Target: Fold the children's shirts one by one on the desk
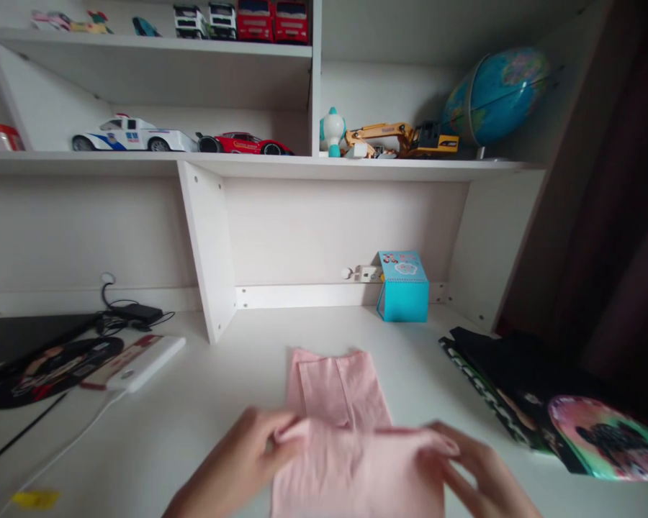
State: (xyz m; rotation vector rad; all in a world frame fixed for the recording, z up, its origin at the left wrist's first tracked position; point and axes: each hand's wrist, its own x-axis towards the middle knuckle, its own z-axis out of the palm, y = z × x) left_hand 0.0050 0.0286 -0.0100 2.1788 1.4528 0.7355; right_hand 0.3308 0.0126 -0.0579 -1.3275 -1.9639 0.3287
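A pink cloth garment (pixel 364 471) lies on the white desk, its far part flat with folded-in edges and its near part lifted toward me. My left hand (pixel 253 453) pinches the raised edge at its left corner, thumb and fingers closed on the fabric. At the right corner of the same edge, my right hand (pixel 467 464) grips the cloth between thumb and fingers. The raised edge is stretched between both hands and slightly blurred. The garment's lowest part runs out of view at the bottom.
Folded dark clothes (pixel 545 396) lie on the right. A blue desk calendar (pixel 405 291) stands at the back. On the left are a white power strip-like box (pixel 148 363), a round fan (pixel 59 370), a black laptop (pixel 27 342) and cables. Shelves above hold toy vehicles and a globe (pixel 500 93).
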